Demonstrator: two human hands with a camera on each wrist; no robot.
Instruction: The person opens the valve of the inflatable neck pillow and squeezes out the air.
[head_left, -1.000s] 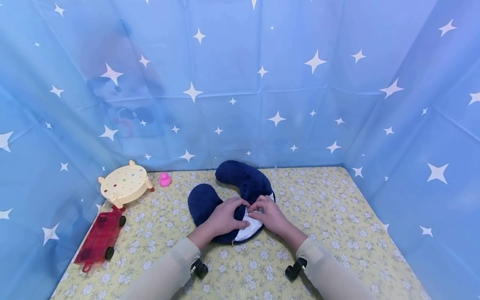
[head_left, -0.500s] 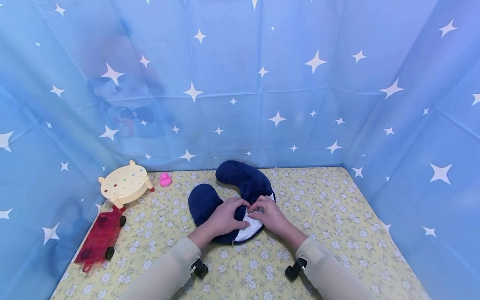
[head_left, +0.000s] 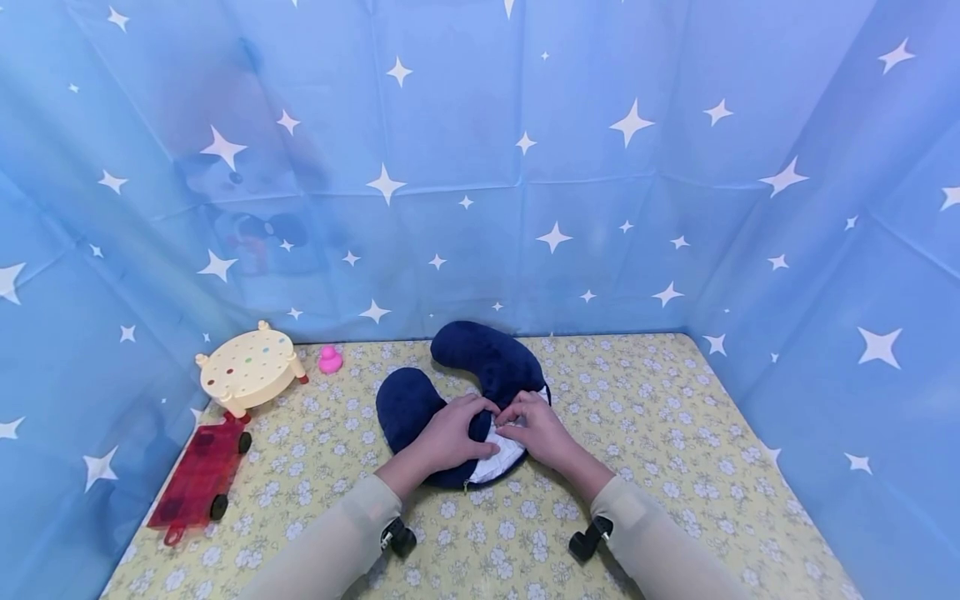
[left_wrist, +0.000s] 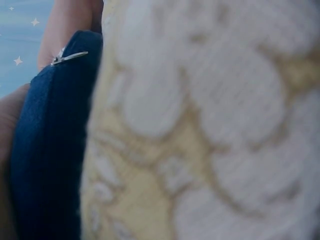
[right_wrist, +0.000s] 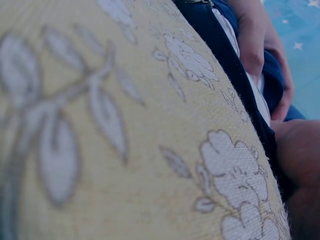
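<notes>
A navy plush U-shaped neck pillow [head_left: 491, 358] lies on the table, its zipped cover open along the near curve. White inner lining [head_left: 501, 458] shows through the gap. My left hand [head_left: 450, 433] grips the cover at the left side of the opening, thumb over the white part. From the right, my right hand [head_left: 542, 427] pinches the pillow at the opening, its fingertips close to the left ones. A metal zipper pull [left_wrist: 70, 57] sticks out at the pillow's edge in the left wrist view. The right wrist view shows the zipper teeth [right_wrist: 250, 80] beside the white lining.
On the left, a cream round toy table [head_left: 247, 367] with short legs stands tilted by a translucent red toy cart [head_left: 198, 475] with black wheels. A small pink toy [head_left: 330, 359] sits near the back edge. Blue star-patterned curtains [head_left: 480, 167] enclose the flowered tabletop [head_left: 675, 500].
</notes>
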